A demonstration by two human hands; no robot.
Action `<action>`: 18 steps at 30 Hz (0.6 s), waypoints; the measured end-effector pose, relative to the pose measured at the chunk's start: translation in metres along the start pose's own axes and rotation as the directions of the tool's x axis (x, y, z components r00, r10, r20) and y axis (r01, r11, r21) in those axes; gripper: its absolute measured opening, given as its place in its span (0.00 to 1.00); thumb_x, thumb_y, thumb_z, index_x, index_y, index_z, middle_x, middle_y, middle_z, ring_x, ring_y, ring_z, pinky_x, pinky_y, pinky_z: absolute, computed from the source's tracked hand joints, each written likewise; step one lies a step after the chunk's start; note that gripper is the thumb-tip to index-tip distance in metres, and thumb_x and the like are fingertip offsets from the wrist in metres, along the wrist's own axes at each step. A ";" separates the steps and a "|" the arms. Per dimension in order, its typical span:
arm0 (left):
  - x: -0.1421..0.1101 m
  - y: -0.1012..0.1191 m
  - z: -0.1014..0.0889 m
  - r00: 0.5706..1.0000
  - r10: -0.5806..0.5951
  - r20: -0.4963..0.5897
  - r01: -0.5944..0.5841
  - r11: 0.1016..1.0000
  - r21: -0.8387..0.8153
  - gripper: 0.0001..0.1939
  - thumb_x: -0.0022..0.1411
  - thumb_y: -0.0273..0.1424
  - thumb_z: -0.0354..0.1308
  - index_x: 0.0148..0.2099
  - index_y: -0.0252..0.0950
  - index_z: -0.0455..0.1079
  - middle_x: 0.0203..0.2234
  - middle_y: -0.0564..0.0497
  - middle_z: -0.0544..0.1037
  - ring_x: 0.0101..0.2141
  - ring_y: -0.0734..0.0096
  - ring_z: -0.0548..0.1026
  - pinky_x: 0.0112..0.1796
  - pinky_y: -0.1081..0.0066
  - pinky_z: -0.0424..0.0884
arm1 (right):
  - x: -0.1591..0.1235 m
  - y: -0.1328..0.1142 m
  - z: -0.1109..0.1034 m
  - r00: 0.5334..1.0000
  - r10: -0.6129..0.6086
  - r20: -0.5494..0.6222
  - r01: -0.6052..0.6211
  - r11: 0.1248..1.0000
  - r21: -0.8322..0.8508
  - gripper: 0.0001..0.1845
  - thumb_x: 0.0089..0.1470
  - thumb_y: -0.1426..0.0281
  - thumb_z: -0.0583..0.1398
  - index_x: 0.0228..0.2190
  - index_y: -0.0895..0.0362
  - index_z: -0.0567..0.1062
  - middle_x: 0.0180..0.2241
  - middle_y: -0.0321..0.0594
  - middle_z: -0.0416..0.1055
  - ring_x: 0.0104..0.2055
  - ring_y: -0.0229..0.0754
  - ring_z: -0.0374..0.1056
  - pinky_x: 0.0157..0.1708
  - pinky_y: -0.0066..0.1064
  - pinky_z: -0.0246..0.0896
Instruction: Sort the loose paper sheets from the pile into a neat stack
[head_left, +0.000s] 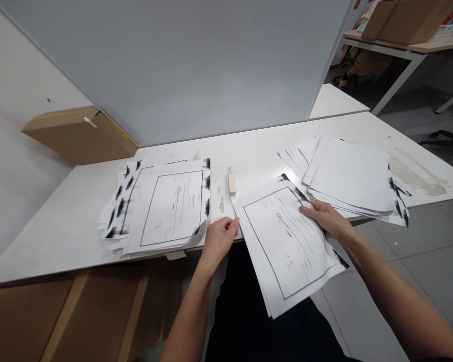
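Note:
Printed paper sheets [283,246] with a black frame border hang tilted over the table's front edge. My right hand [330,218] grips them by their right side, thumb on top and fingers beneath. Closed fingers of my left hand [221,239] are at the sheets' left edge; whether they pinch the paper is hidden. Just beyond lies a small cream-coloured oblong block [232,184], its kind unclear. To the left is a pile of similar printed sheets [171,208] with black smudged edges. A loose stack of mostly blank-faced sheets [351,173] lies on the right.
The white table [249,146] backs onto a grey-white panel [219,65]. A cardboard box [81,138] leans at the back left, with more cardboard [98,311] below the table. Another table [411,46] holding a cardboard box [415,20] stands at the far right.

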State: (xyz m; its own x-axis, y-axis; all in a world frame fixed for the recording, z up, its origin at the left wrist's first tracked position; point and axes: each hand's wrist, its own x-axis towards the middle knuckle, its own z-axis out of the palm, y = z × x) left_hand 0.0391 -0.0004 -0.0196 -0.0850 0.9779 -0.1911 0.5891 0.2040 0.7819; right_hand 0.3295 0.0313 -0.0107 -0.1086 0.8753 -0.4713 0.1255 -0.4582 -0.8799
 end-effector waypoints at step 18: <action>0.073 -0.020 0.014 0.850 0.425 -0.311 -0.334 0.891 0.307 0.20 0.61 0.25 0.45 0.54 0.39 0.67 0.30 0.48 0.67 0.34 0.69 0.68 0.39 0.69 0.67 | 0.007 0.004 0.006 0.998 -0.018 -0.061 0.013 0.997 -0.070 0.17 0.44 0.57 0.62 0.22 0.55 0.64 0.18 0.35 0.66 0.20 0.37 0.62 0.16 0.26 0.54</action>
State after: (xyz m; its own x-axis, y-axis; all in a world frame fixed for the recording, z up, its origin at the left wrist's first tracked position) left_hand 0.0319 0.0665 -0.0574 -0.0715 0.9323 0.3545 0.8000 -0.1586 0.5786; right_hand 0.3231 0.0348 -0.0185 -0.0504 0.8911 -0.4511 0.1930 -0.4344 -0.8798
